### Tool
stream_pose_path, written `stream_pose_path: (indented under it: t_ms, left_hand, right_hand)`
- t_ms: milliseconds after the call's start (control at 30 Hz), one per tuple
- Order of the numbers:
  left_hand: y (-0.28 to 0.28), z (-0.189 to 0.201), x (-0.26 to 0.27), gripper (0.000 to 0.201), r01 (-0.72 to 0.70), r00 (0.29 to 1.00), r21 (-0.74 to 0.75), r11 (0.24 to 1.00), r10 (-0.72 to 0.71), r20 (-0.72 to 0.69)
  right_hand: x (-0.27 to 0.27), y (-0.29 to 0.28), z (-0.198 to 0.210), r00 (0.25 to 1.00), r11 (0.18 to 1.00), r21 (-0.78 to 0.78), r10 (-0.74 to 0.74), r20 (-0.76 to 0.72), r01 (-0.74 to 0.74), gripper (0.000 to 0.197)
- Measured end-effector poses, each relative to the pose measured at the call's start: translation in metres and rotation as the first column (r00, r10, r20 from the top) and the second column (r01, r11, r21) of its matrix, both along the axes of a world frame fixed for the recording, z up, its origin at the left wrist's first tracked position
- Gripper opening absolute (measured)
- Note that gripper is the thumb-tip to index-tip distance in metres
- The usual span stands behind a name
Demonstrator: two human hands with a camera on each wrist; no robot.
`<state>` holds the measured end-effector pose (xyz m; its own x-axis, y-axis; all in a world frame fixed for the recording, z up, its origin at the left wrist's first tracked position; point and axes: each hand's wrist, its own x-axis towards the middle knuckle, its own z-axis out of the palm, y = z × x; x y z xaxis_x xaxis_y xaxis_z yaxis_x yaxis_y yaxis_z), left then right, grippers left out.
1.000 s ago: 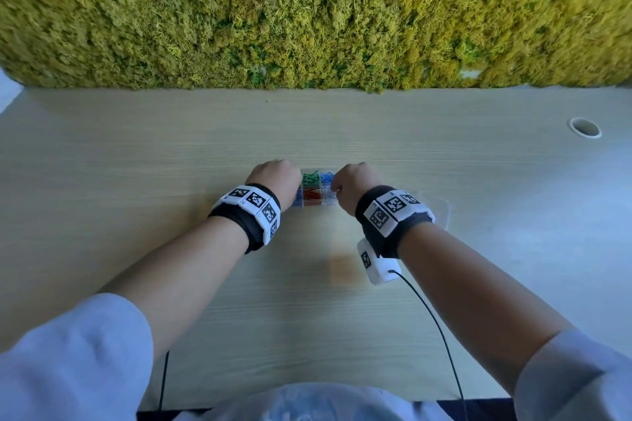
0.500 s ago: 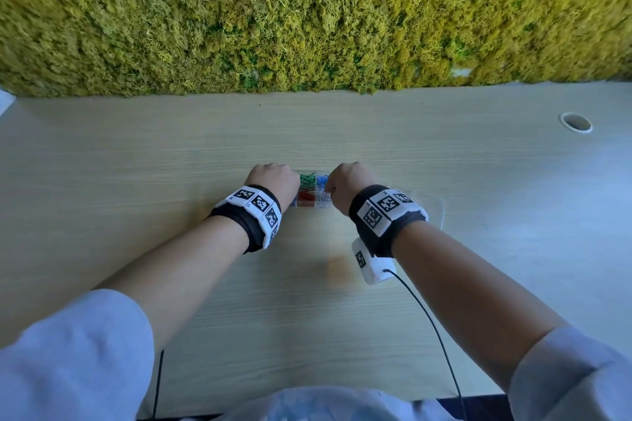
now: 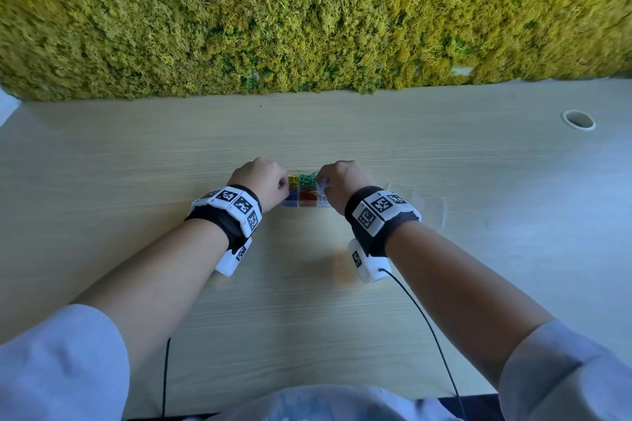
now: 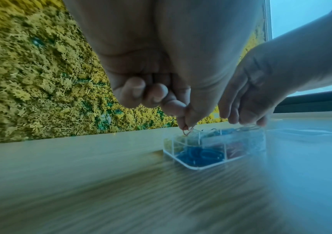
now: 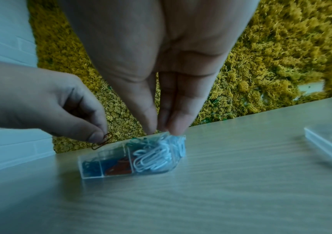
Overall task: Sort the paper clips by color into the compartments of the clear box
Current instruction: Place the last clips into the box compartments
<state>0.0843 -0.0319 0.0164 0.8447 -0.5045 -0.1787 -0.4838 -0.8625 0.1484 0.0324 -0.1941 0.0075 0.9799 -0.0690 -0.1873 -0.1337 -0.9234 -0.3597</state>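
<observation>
Moss wall – pale wood desk below

Both forearms are bare below pale blue-white sleeves pushed up to the elbows. Each wrist carries a black fabric band topped with white blocks printed with square black-and-white markers. A white camera housing hangs under each band, and a thin black cable trails from each toward the body.

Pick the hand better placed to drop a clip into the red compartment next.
Left. The left hand already pinches a red clip just above the clear box; the right hand works at the far-right compartments.
</observation>
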Motion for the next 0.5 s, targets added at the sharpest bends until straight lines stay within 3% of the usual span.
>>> stream_pose_path:
  t_ms: [300, 500]
  left_hand:
    - [-0.013, 0.003, -0.007, 0.022, 0.04, 0.999, -0.108, 0.993, -0.041, -0.006]
    - [-0.025, -0.007, -0.012, 0.019, 0.025, 1.0, -0.083, 0.996, -0.023, 0.016]
  right_hand:
    - [0.002, -0.002, -0.003, 0.999, 0.997, 0.068, -0.029, 0.027, 0.028, 0.039]
    - [-0.004, -0.007, -0.005, 0.999, 0.995, 0.091, -0.034, 0.035, 0.031, 0.035]
